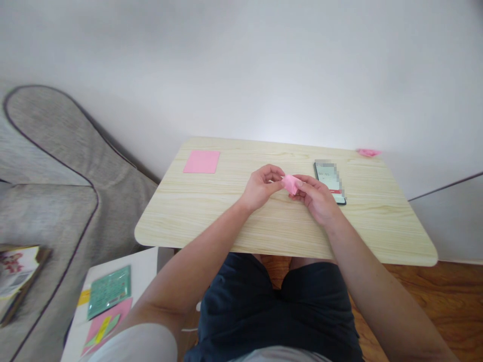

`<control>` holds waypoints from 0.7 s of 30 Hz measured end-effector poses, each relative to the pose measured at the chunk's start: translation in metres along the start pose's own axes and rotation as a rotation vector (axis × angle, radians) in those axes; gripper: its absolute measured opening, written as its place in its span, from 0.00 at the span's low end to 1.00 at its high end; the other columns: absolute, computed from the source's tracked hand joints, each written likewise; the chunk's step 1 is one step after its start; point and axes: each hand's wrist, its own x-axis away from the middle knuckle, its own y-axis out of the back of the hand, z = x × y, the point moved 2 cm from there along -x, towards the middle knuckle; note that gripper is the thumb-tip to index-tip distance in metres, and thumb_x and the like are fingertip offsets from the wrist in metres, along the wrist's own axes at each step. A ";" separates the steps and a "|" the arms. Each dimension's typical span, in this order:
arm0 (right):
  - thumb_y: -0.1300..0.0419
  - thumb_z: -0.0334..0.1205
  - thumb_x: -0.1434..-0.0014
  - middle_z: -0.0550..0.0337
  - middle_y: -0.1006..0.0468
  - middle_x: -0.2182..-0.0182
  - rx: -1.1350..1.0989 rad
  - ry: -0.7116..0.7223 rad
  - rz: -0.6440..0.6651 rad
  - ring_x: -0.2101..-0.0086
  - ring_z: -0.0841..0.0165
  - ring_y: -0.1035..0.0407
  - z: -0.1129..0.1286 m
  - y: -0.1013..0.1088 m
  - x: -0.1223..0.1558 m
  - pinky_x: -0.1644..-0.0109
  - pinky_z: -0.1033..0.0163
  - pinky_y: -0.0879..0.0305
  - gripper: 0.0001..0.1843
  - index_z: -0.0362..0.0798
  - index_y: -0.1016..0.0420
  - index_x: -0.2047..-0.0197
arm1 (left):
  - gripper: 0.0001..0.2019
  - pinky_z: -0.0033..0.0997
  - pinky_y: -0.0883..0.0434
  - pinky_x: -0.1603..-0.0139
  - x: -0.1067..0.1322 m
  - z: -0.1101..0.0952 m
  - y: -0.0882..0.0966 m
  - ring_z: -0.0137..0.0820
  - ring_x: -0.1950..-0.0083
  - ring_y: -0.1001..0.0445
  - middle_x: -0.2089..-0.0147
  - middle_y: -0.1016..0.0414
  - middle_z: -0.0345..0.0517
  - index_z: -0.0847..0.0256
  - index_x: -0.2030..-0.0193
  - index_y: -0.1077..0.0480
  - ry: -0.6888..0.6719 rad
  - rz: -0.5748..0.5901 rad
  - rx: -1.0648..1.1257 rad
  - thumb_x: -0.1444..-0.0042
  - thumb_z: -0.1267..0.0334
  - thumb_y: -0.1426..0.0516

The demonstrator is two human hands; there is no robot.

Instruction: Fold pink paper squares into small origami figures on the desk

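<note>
A small folded piece of pink paper (291,184) is held up over the middle of the wooden table (279,231). My left hand (263,185) pinches its left edge between thumb and fingers. On the other side, my right hand (316,196) grips it, with the thumb on the front and the fingers behind. The exact folds are too small to make out. A flat pink square sheet (202,162) lies at the table's back left. Just beyond my right hand rests a phone (328,178) with its screen lit.
A crumpled or folded pink paper piece (369,152) sits at the back right corner. To the left stands a grey sofa (56,146). A white side table (145,266) at lower left bears a green packet (110,291) and coloured paper sheets. The wall (264,70) rises behind the table.
</note>
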 end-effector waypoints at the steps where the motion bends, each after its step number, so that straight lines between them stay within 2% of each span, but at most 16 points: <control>1: 0.26 0.46 0.45 0.60 0.16 0.63 -0.003 0.001 -0.003 0.66 0.70 0.25 0.000 0.000 0.000 0.60 0.64 0.26 0.17 0.53 0.16 0.53 | 0.14 0.29 0.33 0.61 0.000 0.000 0.000 0.27 0.66 0.26 0.67 0.22 0.40 0.62 0.58 0.27 0.001 -0.001 -0.012 0.50 0.63 0.32; 9: 0.25 0.41 0.49 0.62 0.15 0.65 0.001 0.018 -0.047 0.66 0.70 0.24 -0.005 0.001 -0.001 0.57 0.63 0.25 0.15 0.52 0.16 0.56 | 0.16 0.26 0.38 0.67 0.002 -0.002 -0.003 0.23 0.69 0.30 0.68 0.25 0.37 0.61 0.55 0.28 -0.022 -0.017 -0.134 0.50 0.65 0.34; 17: 0.24 0.42 0.49 0.63 0.15 0.68 0.046 0.061 -0.046 0.66 0.69 0.22 -0.008 0.001 -0.001 0.55 0.62 0.24 0.18 0.53 0.17 0.55 | 0.15 0.26 0.35 0.65 0.005 -0.005 -0.006 0.23 0.71 0.32 0.70 0.24 0.36 0.60 0.54 0.29 -0.030 -0.011 -0.269 0.49 0.65 0.35; 21: 0.22 0.43 0.52 0.63 0.15 0.68 0.067 0.078 -0.063 0.66 0.68 0.21 -0.007 -0.001 0.000 0.55 0.60 0.24 0.20 0.53 0.18 0.56 | 0.15 0.26 0.35 0.64 0.005 -0.005 -0.006 0.24 0.68 0.29 0.68 0.23 0.36 0.60 0.54 0.29 -0.056 -0.024 -0.326 0.49 0.67 0.36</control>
